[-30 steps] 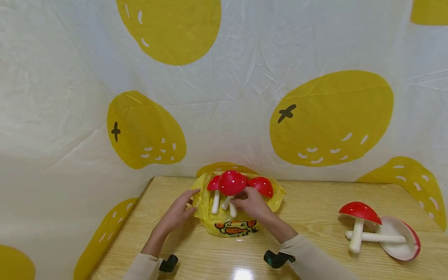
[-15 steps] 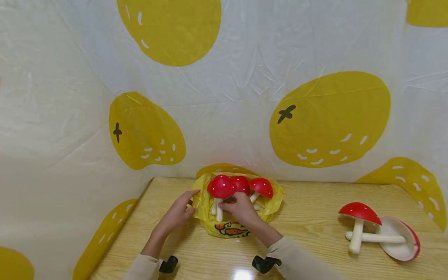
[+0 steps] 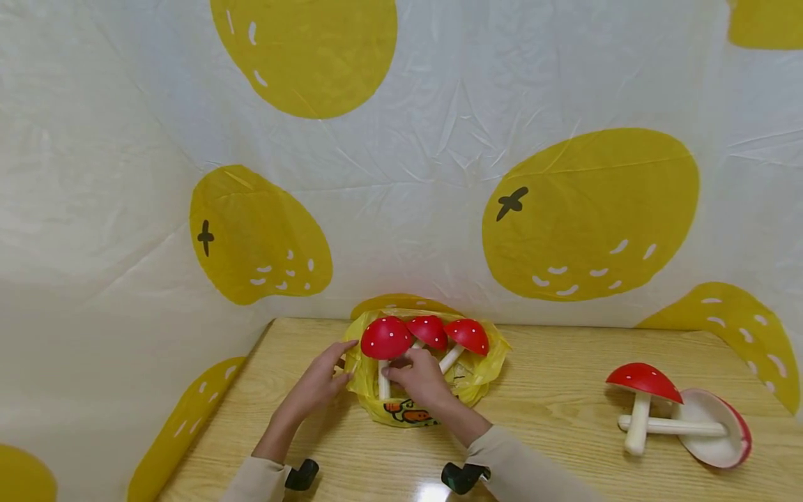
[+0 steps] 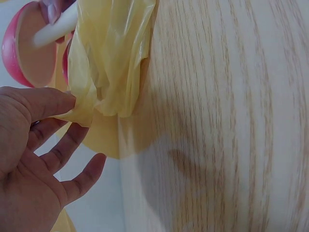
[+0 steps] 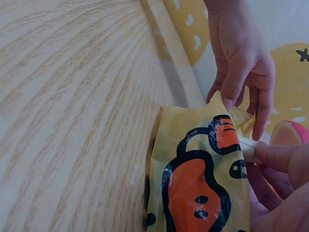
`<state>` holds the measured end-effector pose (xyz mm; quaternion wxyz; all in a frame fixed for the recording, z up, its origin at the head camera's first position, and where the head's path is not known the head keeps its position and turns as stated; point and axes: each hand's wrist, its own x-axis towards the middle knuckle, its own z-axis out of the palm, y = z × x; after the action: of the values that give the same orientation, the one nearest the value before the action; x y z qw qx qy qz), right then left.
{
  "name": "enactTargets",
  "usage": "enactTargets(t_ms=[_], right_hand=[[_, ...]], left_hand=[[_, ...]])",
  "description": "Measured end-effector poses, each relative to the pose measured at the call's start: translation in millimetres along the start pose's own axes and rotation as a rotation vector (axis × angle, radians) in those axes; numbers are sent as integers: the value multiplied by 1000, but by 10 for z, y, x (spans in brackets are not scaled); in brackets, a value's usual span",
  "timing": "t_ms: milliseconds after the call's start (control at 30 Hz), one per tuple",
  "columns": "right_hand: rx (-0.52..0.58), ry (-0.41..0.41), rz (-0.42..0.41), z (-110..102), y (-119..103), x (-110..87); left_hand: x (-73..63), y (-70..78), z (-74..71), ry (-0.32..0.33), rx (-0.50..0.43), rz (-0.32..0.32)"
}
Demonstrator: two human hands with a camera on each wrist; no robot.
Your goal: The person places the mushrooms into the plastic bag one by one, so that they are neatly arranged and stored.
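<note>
A yellow plastic bag (image 3: 492,366) with an orange and black print stands at the back of the table, its mouth spread wide. My right hand (image 3: 419,376) pinches the white stem of a red, white-spotted toy mushroom (image 3: 386,337) at the bag's left side. In the right wrist view that stem (image 5: 247,149) sits just inside the bag's front wall. My left hand (image 3: 318,382) holds the left rim of the bag, with the edge (image 4: 82,108) between thumb and fingers. Two more toy mushrooms, a middle one (image 3: 429,331) and a right one (image 3: 467,336), lean inside the bag.
On the right of the wooden table (image 3: 552,390) lie two more toy mushrooms, one (image 3: 645,380) resting across the stem of the other (image 3: 715,427). A white sheet (image 3: 408,237) with yellow fruit shapes hangs behind and to the left.
My right hand has carried its mushroom left and slightly down within the bag. It now covers the leftmost mushroom and uncovers the middle one. My left hand stays at the rim.
</note>
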<state>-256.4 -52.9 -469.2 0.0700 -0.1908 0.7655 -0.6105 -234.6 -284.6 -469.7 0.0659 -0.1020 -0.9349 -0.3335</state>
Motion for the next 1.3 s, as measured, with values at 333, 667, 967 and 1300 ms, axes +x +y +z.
enactTargets(t_ms=[333, 667, 967, 1300], right_hand=[[44, -48, 48, 59, -2, -42], [-36, -131, 62, -52, -1, -51], [-106, -153, 24, -321, -148, -115], [-66, -111, 38, -756, -284, -258]], left_hand=[[7, -21, 8, 6, 14, 25], [1, -6, -18, 4, -20, 39], [-17, -10, -38, 8, -9, 25], [-3, -48, -37, 13, -19, 27]])
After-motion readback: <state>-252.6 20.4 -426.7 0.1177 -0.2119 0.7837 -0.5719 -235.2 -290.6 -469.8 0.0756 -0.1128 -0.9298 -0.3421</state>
